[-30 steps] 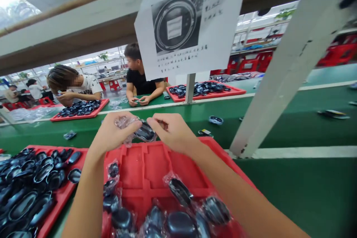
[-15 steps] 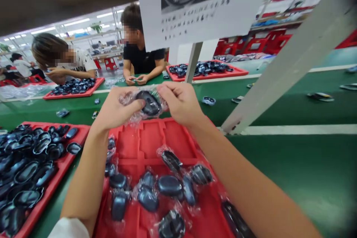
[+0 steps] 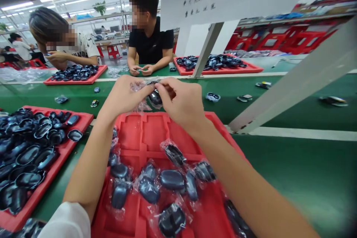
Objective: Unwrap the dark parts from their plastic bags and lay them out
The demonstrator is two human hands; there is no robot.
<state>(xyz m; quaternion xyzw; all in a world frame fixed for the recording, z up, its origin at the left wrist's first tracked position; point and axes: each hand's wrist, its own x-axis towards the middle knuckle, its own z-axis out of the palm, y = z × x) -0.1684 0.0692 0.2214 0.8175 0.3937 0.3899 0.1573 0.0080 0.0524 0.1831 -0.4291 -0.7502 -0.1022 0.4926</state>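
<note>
Factory workshop: green belt (image 3: 223,86), red trays (image 3: 154,134) of dark casings (image 3: 173,179), workers (image 3: 152,44) opposite

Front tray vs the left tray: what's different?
- Wrapping: the front tray holds parts in clear plastic; those in the left tray look unwrapped.
- Fill: the front tray's parts are spread out, with bare compartments at its far end; the left tray's are heaped over most of it.

Shared: both trays are red and hold dark, glossy, rounded parts.
</note>
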